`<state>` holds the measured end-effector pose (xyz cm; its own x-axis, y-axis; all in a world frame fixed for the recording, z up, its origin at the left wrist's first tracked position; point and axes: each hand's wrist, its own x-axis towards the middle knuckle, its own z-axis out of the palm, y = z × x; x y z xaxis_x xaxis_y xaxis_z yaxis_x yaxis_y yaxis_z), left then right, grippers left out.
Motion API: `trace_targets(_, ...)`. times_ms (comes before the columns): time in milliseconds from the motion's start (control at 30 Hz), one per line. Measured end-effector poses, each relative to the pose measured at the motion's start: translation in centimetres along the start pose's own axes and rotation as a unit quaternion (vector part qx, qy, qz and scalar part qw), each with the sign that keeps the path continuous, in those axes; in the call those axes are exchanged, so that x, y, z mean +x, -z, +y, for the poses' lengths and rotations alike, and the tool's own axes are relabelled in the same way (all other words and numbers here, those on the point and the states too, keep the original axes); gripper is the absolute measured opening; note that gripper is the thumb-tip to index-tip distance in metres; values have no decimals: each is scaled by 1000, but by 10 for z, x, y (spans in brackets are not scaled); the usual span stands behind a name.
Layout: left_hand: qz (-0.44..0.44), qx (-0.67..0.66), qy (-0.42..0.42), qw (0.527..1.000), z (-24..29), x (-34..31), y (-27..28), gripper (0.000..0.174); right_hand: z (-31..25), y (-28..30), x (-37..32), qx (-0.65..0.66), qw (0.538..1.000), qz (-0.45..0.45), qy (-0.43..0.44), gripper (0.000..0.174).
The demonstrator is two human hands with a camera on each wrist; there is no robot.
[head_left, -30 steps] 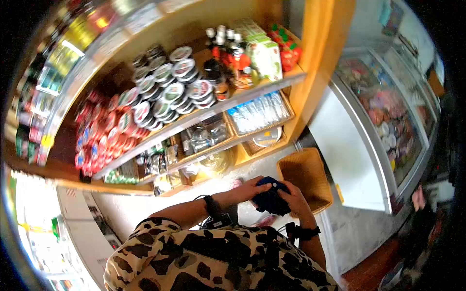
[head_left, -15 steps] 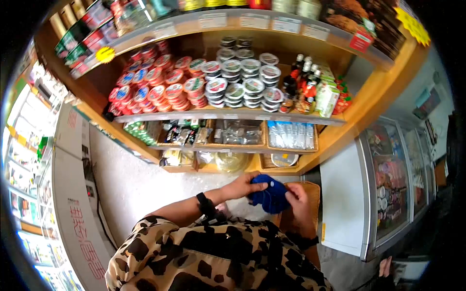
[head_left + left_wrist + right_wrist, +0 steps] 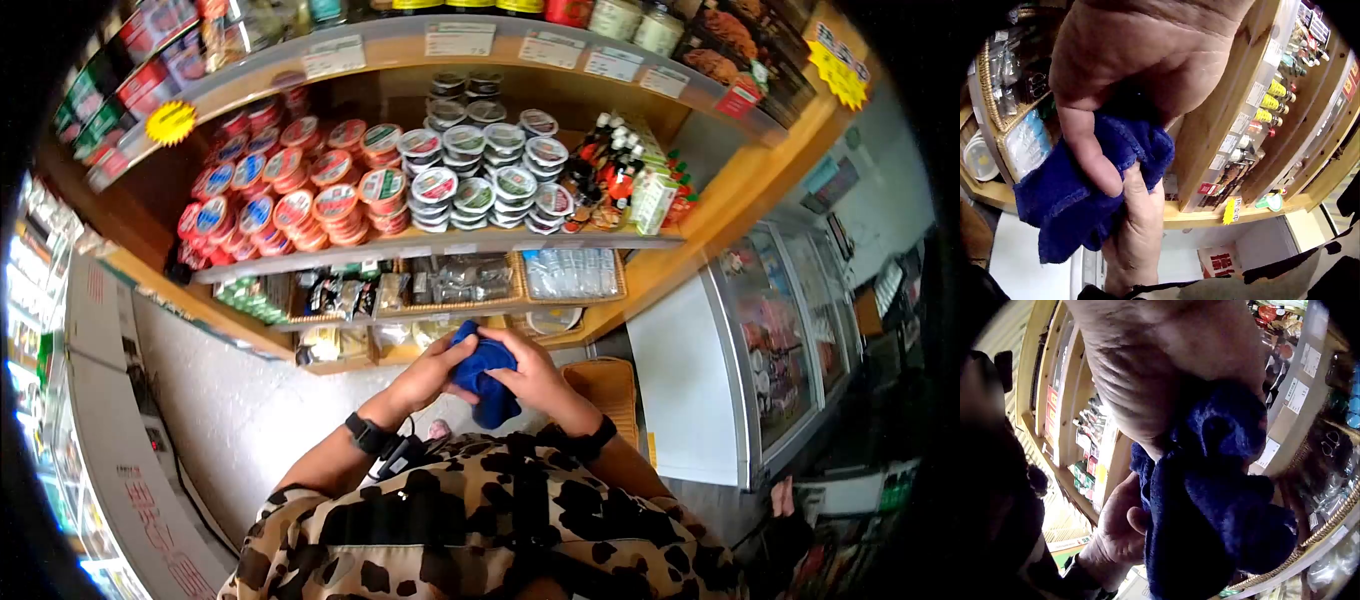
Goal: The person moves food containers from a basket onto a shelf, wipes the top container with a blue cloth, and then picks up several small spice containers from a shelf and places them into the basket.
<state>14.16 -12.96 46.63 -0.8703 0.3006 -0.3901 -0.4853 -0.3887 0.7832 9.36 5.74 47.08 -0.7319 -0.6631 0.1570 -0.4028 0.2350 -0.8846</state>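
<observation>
A dark blue cloth (image 3: 484, 365), folded and bunched, is held between both hands in front of the shirt. My left hand (image 3: 425, 376) grips its left side, and in the left wrist view the thumb lies across the folds. From the other side my right hand (image 3: 540, 380) grips the cloth, its thumb pressed into the fabric. The right wrist view shows the cloth (image 3: 1216, 487) hanging in loose, thick folds below the right hand (image 3: 1147, 369). Some fingers of each hand are hidden behind the fabric.
A wooden shelf unit stands ahead, with stacked red tubs (image 3: 335, 202) and dark tubs (image 3: 472, 195). Lower down are wicker baskets (image 3: 617, 285) of packets. A brown basket (image 3: 605, 385) stands on the floor at right, beside a white glass-topped freezer (image 3: 685, 385). White cabinets (image 3: 120, 420) run along the left.
Both hands have shifted left in the head view with the cloth, which is now more folded and bunched between them. The head view has tilted up from the floor toward the shelves.
</observation>
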Motion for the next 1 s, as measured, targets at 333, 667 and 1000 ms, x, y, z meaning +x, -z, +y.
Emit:
trace_targets(333,7,28,-12,1000,14,0,19,54,-3,-10,11,-31,992,63,-101,44)
trace_targets(667,17,-4,-101,995,-2,16,-20,44,30,31,1,74,995,69,-6,52)
trace_targets(1000,28,22,-71,997,-16,53,-83,64,36,94,-29,113,994,-10,0,58)
